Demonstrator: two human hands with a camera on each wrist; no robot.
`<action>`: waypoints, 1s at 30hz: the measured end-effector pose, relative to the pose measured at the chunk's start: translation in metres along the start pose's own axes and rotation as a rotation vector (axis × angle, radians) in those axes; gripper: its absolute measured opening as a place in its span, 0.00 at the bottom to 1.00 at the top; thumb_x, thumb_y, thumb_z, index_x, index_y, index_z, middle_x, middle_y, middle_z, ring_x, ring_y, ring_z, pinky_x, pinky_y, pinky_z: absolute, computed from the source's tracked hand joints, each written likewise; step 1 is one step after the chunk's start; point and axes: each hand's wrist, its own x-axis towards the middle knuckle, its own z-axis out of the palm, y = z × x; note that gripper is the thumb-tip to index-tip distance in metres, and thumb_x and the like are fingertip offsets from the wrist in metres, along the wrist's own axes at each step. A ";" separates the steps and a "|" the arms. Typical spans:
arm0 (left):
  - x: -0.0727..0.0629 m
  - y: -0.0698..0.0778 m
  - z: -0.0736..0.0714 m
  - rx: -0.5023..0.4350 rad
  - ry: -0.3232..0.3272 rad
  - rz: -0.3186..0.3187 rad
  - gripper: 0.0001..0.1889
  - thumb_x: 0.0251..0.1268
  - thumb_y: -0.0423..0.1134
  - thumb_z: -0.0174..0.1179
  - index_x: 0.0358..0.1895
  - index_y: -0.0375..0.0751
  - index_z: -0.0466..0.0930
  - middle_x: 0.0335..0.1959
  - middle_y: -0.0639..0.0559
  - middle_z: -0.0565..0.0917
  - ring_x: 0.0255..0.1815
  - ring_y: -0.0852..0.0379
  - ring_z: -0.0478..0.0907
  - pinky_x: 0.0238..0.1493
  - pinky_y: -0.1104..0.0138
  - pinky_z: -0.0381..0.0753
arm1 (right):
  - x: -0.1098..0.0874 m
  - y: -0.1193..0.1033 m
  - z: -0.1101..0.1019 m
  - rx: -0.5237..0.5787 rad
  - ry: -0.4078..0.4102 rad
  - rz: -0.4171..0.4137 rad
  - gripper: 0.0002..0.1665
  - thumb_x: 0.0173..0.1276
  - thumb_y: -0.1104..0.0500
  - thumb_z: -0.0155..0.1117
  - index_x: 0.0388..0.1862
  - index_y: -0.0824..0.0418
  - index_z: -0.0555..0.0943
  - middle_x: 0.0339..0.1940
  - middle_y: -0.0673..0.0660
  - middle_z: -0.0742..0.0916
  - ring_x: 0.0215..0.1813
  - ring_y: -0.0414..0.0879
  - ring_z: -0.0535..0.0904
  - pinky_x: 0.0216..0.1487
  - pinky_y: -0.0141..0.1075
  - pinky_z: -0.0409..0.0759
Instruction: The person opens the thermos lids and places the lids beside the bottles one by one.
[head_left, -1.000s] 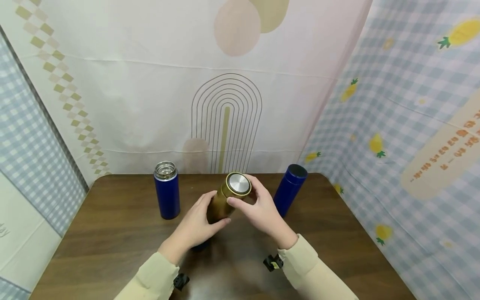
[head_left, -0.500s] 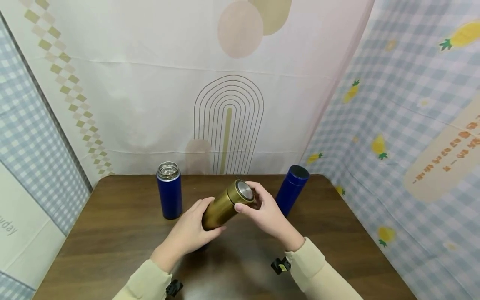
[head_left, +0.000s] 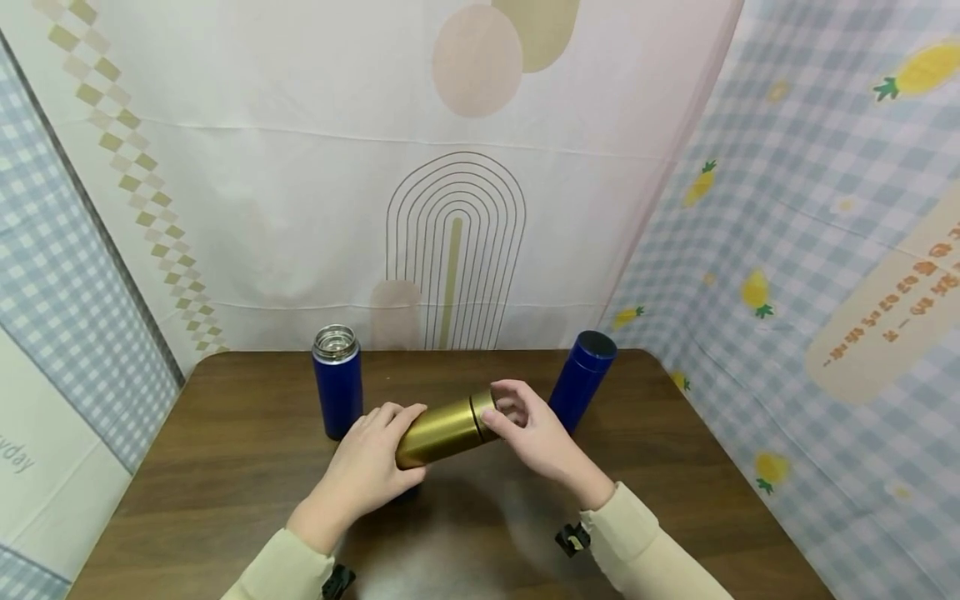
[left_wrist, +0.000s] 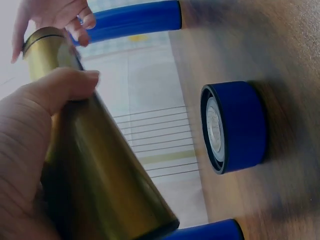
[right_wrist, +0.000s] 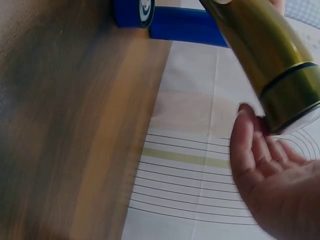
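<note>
My left hand (head_left: 367,462) grips the body of a gold thermos bottle (head_left: 442,433), which is tilted almost onto its side above the table. Its gold lid (head_left: 483,414) points right; a dark seam separates it from the body. Around the lid end is my right hand (head_left: 543,437), thumb overlapping the lid's edge in the head view. In the right wrist view its fingers (right_wrist: 243,142) are relaxed, with a fingertip right at the lid's rim. Below the bottle, a short blue lid (left_wrist: 240,127) rests on the wooden table, mostly hidden in the head view.
Behind my left hand stands an uncapped blue thermos bottle (head_left: 339,392) with a steel mouth. A capped blue thermos bottle (head_left: 585,379) stands behind my right hand. The brown table (head_left: 187,500) ends against a printed cloth backdrop (head_left: 300,208).
The gold bottle has tipped from leaning toward the camera to nearly lying flat, lid pointing right. My left hand has shifted left and lower; my right hand has moved slightly right and loosened around the lid.
</note>
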 end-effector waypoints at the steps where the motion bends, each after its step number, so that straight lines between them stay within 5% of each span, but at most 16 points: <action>1: -0.001 0.000 0.000 0.011 -0.005 0.005 0.41 0.38 0.50 0.75 0.63 0.49 0.73 0.44 0.54 0.77 0.41 0.53 0.74 0.49 0.58 0.72 | 0.000 0.000 0.001 -0.017 0.007 0.029 0.32 0.67 0.37 0.60 0.65 0.47 0.69 0.50 0.52 0.83 0.44 0.45 0.81 0.40 0.41 0.81; 5: -0.002 0.000 0.001 0.042 -0.022 0.010 0.42 0.39 0.49 0.75 0.64 0.49 0.71 0.45 0.53 0.76 0.42 0.53 0.74 0.51 0.57 0.71 | 0.001 0.001 0.006 -0.014 0.023 0.102 0.32 0.67 0.36 0.60 0.63 0.51 0.71 0.49 0.55 0.82 0.42 0.46 0.80 0.35 0.40 0.82; 12: -0.004 -0.001 0.002 0.045 -0.004 0.018 0.41 0.37 0.48 0.76 0.63 0.48 0.73 0.43 0.54 0.77 0.40 0.53 0.74 0.47 0.58 0.72 | -0.001 -0.009 0.009 0.080 -0.008 0.100 0.30 0.67 0.46 0.64 0.61 0.61 0.72 0.43 0.58 0.81 0.39 0.48 0.81 0.34 0.41 0.84; 23: -0.007 -0.006 -0.001 0.069 0.021 0.062 0.38 0.34 0.50 0.75 0.58 0.48 0.76 0.41 0.56 0.79 0.38 0.55 0.77 0.41 0.59 0.76 | -0.001 -0.003 0.013 0.118 -0.016 0.033 0.27 0.64 0.53 0.69 0.59 0.58 0.73 0.44 0.58 0.81 0.35 0.47 0.78 0.34 0.38 0.82; 30: -0.008 -0.008 -0.004 0.081 0.034 0.089 0.37 0.34 0.51 0.75 0.56 0.48 0.77 0.40 0.56 0.80 0.37 0.54 0.77 0.40 0.60 0.77 | -0.002 0.000 0.015 0.088 -0.035 -0.011 0.25 0.64 0.48 0.69 0.56 0.54 0.74 0.44 0.55 0.81 0.34 0.47 0.79 0.33 0.36 0.81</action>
